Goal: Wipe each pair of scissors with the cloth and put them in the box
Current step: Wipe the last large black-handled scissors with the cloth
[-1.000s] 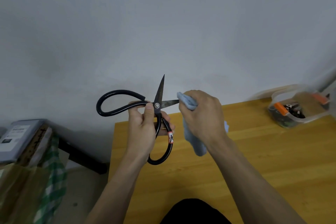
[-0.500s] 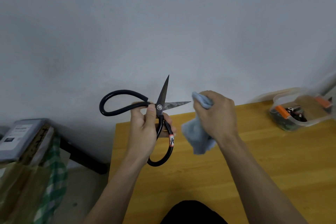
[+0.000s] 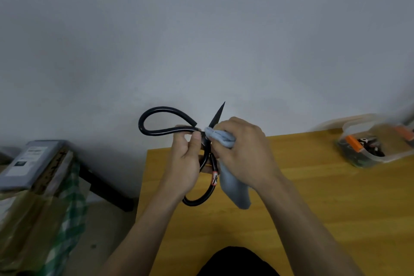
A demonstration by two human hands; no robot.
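Large black scissors (image 3: 156, 130) with looped handles are held open above the left end of the wooden table (image 3: 313, 197). My left hand (image 3: 184, 163) grips them near the pivot, thumb on top. My right hand (image 3: 244, 152) holds a light blue cloth (image 3: 235, 188) bunched against the pivot, covering the lower blade; the upper blade points up free. The cloth's tail hangs below the hand. A clear plastic box (image 3: 376, 143) with several scissors stands at the table's far right.
A white wall rises right behind the table. Left of the table, lower down, lie a grey flat package (image 3: 24, 163) and a green checked cloth (image 3: 67, 219) over brown wrapped things. A dark bar (image 3: 105, 188) runs along the floor.
My right hand had slid the cloth off the lower blade's tip to the right, and has now come back left onto the pivot. The left hand kept its grip.
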